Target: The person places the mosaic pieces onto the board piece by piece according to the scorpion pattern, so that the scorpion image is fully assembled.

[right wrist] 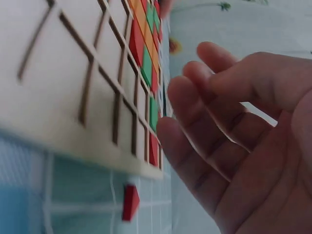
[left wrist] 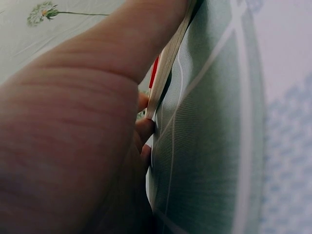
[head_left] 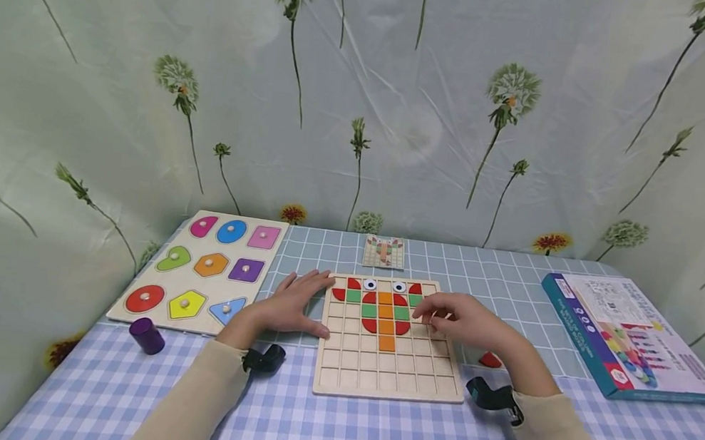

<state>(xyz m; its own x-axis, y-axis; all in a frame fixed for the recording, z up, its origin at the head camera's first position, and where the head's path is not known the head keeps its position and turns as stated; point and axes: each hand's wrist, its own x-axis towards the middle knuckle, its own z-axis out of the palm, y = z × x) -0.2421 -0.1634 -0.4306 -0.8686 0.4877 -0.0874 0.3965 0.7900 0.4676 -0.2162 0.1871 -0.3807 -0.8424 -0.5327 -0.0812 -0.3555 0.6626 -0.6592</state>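
A wooden grid board (head_left: 345, 378) lies flat, with red, green and orange pieces and two eye pieces in its upper cells. My left hand (head_left: 293, 305) rests at the board's left edge, fingers spread and nearly straight. In the left wrist view its fingers (left wrist: 145, 127) touch the board's side. Over the right part of the grid hovers my right hand (head_left: 462, 317), its fingers loosely bent. The right wrist view shows nothing between those fingers (right wrist: 183, 95). A loose red piece (head_left: 490, 360) lies on the cloth right of the board, below the right hand.
Behind the board is a small pattern card (head_left: 384, 252). A shape puzzle board (head_left: 191, 282) with knobbed pieces lies at left, a purple cylinder (head_left: 147, 336) before it. At right lies a flat printed box (head_left: 630, 339). A flowered curtain (head_left: 428, 113) hangs behind the table.
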